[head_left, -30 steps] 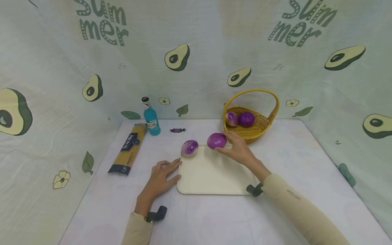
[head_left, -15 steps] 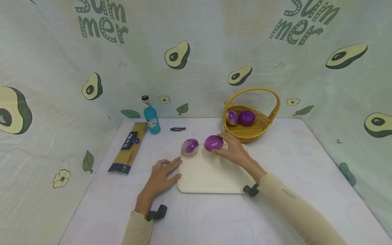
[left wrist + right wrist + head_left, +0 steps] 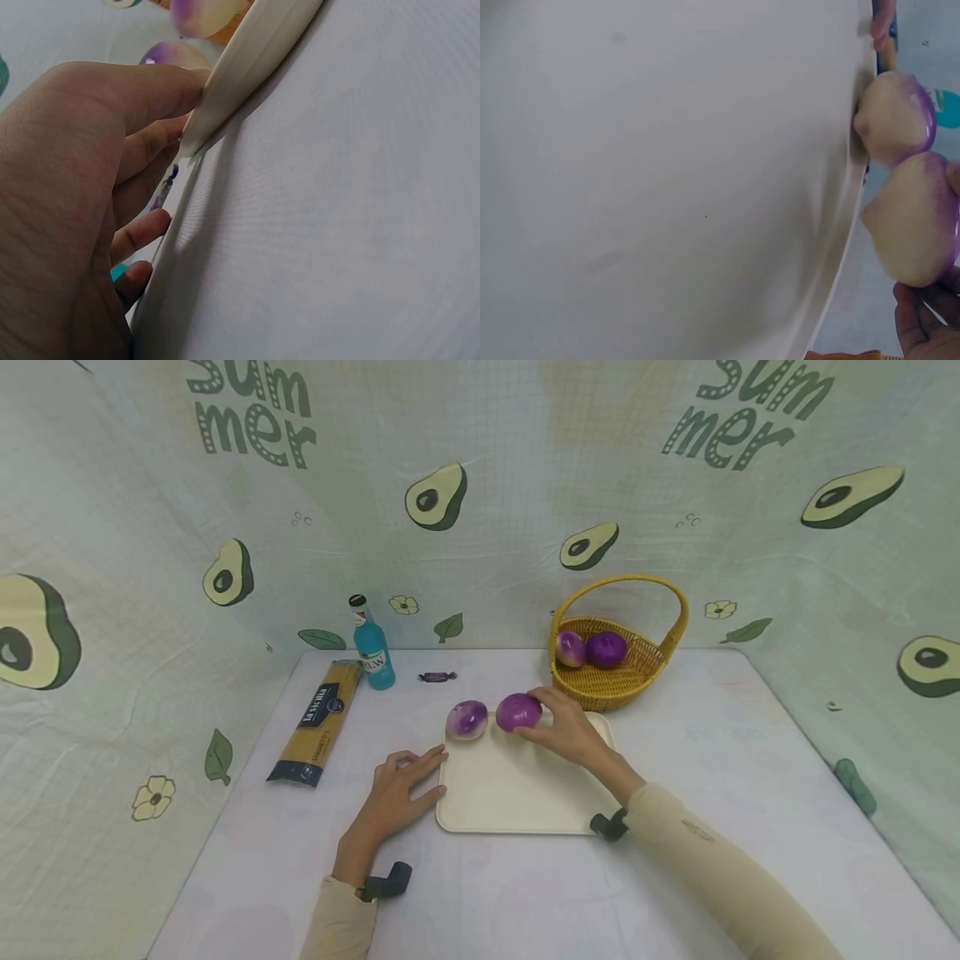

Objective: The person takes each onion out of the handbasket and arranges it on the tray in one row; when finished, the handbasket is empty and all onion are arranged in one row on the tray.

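1. The right hand (image 3: 572, 731) is gripping a purple turnip (image 3: 518, 712) at the far edge of the cream tray (image 3: 525, 793), just beside a second turnip (image 3: 467, 720).
2. The left hand (image 3: 397, 789) is lying with relaxed, straight fingers against the tray's left rim.

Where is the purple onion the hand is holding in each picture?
Head: the held onion sits mid-picture at the tray's far edge, gripped by the right hand.
Left wrist: not surely in it; only blurred bulbs at the top.
Right wrist: at the lower right, fingers below it.
Shared landmark: the cream tray.
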Demonstrator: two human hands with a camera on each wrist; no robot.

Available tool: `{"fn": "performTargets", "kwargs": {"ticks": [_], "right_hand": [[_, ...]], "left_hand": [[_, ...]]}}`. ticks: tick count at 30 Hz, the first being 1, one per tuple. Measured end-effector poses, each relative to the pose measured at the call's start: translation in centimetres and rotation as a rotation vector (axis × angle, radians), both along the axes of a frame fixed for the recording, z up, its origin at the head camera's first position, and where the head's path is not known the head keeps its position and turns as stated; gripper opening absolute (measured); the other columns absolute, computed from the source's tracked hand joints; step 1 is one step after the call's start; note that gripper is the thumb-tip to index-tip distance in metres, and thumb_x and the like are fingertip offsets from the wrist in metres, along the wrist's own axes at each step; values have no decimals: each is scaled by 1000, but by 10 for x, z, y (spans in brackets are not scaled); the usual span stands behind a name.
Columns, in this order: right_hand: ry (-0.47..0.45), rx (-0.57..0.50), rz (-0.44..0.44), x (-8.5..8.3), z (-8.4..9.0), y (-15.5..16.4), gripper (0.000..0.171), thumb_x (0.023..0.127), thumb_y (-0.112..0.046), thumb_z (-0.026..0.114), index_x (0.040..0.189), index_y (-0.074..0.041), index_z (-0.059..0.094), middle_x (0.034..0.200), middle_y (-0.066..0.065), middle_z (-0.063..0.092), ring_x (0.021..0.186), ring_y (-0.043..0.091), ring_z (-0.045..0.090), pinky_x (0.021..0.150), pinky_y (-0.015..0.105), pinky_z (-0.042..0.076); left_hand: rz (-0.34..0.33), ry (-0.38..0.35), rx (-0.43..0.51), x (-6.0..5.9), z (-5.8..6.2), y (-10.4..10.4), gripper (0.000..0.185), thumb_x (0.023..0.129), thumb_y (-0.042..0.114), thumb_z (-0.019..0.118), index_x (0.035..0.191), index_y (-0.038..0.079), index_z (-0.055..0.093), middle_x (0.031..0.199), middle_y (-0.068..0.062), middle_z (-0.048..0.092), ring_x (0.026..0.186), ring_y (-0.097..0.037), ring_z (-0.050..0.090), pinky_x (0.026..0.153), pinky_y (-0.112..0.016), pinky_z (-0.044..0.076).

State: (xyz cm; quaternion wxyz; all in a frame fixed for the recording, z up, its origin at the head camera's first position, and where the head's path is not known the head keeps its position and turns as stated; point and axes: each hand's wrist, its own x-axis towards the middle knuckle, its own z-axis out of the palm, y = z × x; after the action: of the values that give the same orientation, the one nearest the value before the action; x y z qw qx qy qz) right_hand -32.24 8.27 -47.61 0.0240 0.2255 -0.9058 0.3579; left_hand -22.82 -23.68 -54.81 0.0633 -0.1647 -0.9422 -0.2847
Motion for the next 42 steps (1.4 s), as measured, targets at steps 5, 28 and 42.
{"fn": "performTargets", "kwargs": {"ticks": [5,28,42], "right_hand": [[12,-5,13,-1,-4,-2,71,83,-35,83,139,-2,54,142,15,53,132,33,48,109,49,37],[0,2,7,-5,-14,-7,71,82,-34,84,137,0,56,139,17,56,125,34,53,103,49,43],[-64,2,17,-6,-13,-11,72,83,-35,83,139,1,54,139,18,54,120,36,55,100,49,46]], "left_hand": [[10,-21,-20,-1,-2,0,57,96,48,61,149,32,49,153,18,42,128,-24,39,98,-47,29],[15,-47,-39,-2,-1,-1,58,96,49,61,151,33,47,154,20,41,129,-25,38,99,-48,29],[28,-59,-44,0,-2,0,59,95,49,61,150,34,47,154,20,40,131,-25,37,105,-53,26]]}}
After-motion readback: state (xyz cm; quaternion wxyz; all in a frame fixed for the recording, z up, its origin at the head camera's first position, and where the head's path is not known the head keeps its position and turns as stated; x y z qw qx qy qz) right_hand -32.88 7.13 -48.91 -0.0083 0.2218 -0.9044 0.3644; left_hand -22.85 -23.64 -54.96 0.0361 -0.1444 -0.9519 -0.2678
